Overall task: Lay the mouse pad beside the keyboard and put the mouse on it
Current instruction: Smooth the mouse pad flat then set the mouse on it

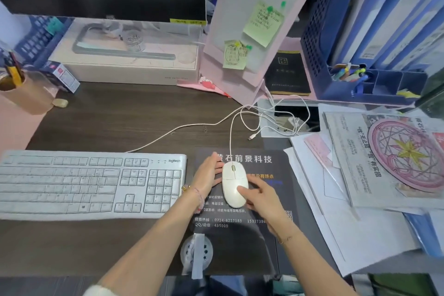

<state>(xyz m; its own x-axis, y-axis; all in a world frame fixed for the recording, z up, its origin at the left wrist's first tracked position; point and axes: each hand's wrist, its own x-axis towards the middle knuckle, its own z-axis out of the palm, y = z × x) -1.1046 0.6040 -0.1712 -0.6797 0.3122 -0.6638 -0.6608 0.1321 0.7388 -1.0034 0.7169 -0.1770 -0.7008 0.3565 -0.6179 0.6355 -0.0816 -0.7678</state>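
Head view, mouse (234, 184) between both hands' fingers (242, 190)

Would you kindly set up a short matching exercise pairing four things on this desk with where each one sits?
Things:
1. mouse
2. keyboard
3. round patterned pad
4. green sticky note

Places:
A. pinned on the pink divider
B. left of the dark mouse pad
C. on top of the paper pile at the right
D. on the dark mouse pad, between both hands

Pairs: 1-D, 2-B, 3-C, 4-A
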